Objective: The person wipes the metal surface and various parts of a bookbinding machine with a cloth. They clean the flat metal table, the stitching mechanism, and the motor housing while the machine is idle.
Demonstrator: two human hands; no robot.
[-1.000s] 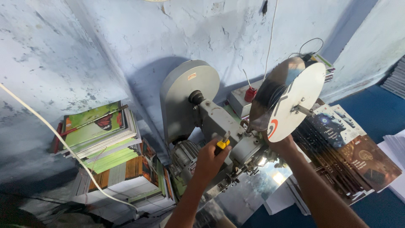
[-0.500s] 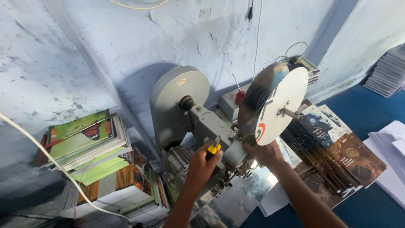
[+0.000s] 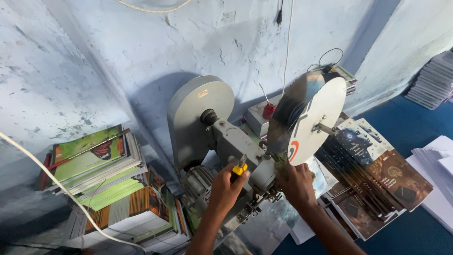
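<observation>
The left hand (image 3: 226, 189) is closed around a tool (image 3: 239, 168) with a yellow handle; the handle pokes out above the curled fingers (image 3: 232, 180), and a short grey metal tip rises from it against the machine (image 3: 236, 146). The tool sits at the machine's grey arm, just left of the big disc (image 3: 309, 118).

The right hand (image 3: 296, 184) reaches in from below, its back to the camera. Its fingers are bent in at the mechanism beneath the disc's lower edge; whether they grip anything cannot be told, as they are hidden behind the hand.

The machine is painted grey metal, smooth and boxy along the arm, with a round flat housing (image 3: 200, 118) at the wall end and a ribbed motor (image 3: 198, 182) below. The disc is thin, round and pale, with a red mark near its rim and a small metal spindle (image 3: 323, 127) at its centre.

To the left, glossy green and orange books (image 3: 101, 174) lie in an uneven stack. To the right, dark printed covers (image 3: 377, 179) fan out over the blue table (image 3: 415, 236), beside white paper (image 3: 436, 174). The wall (image 3: 118, 61) behind is pale blue, rough and flaking. A white cable (image 3: 56, 184) crosses the lower left.
</observation>
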